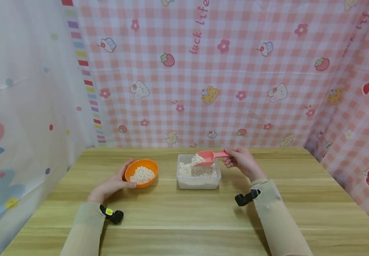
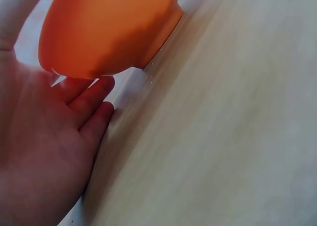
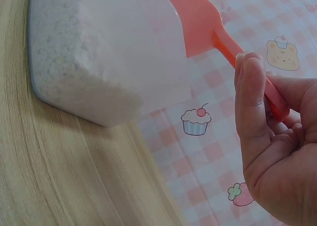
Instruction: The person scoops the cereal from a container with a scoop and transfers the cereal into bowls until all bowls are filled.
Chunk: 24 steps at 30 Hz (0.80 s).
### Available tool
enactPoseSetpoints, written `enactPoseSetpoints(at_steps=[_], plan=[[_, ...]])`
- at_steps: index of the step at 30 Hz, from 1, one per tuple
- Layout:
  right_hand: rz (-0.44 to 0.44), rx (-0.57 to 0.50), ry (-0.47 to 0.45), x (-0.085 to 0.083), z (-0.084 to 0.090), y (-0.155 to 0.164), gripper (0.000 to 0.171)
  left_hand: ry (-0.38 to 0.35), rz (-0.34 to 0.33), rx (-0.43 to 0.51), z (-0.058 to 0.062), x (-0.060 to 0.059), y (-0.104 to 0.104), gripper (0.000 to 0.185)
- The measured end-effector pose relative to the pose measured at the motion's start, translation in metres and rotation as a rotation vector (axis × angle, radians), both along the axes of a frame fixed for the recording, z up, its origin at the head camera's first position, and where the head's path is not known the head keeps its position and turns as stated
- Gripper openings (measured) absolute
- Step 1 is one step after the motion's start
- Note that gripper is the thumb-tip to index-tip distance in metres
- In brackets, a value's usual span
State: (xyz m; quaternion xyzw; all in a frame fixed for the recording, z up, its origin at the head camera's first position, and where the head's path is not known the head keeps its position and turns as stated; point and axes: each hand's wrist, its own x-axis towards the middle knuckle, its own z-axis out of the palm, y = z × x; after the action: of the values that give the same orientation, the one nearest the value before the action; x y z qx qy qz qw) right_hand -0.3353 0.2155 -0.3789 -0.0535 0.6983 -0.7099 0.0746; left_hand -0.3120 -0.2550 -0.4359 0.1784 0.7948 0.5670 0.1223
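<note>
In the head view, my left hand [image 1: 115, 183] holds an orange bowl [image 1: 153, 167] by its left side, thumb at the near rim and fingers behind. Pale flakes, like rolled oats [image 1: 142, 174], lie in the bowl. The left wrist view shows the bowl's underside [image 2: 109, 28] above the fingers. My right hand [image 1: 242, 161] pinches the handle of a pink scoop [image 1: 207, 156], which is tilted over a translucent tub [image 1: 198, 184] and carries a heap of flakes. More flakes fill much of the tub. From the right wrist, the scoop's handle [image 3: 229, 47] shows between thumb and fingers.
The bowl and tub stand apart on a wooden table [image 1: 171, 217]. Behind it hangs a pink checked cloth [image 1: 184, 85], with a white patterned sheet [image 1: 27, 89] on the left. Each wrist wears a small black camera, one being the right-hand camera [image 1: 243, 199].
</note>
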Motion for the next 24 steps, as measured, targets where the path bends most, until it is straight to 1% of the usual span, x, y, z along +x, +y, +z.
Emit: enactPoseSetpoints(at_steps=[3, 9, 11, 14, 16, 22, 24], plan=[[0.009, 0.004, 0.014, 0.000, 0.000, 0.000, 0.032, -0.010, -0.004, -0.033, -0.001, 0.000, 0.000, 0.108], [0.038, -0.010, 0.060, 0.002, 0.000, 0.001, 0.027, -0.014, -0.019, -0.024, -0.004, -0.002, 0.000, 0.111], [0.021, -0.002, 0.047, 0.000, 0.000, 0.000, 0.027, -0.022, -0.011, -0.019, -0.005, -0.003, 0.000, 0.110], [-0.007, 0.020, 0.021, -0.003, -0.001, -0.003, 0.030, -0.015, -0.002, -0.025, -0.006, -0.003, -0.001, 0.110], [-0.012, 0.022, 0.007, -0.005, -0.002, -0.005, 0.033, -0.016, 0.007, -0.024, -0.006, -0.003, -0.002, 0.109], [-0.011, 0.005, -0.005, -0.004, 0.000, -0.011, 0.033, -0.012, -0.010, -0.019, -0.003, -0.003, 0.000, 0.108], [-0.006, 0.007, 0.005, -0.004, 0.003, -0.014, 0.034, -0.006, -0.016, -0.022, -0.002, -0.003, 0.002, 0.107]])
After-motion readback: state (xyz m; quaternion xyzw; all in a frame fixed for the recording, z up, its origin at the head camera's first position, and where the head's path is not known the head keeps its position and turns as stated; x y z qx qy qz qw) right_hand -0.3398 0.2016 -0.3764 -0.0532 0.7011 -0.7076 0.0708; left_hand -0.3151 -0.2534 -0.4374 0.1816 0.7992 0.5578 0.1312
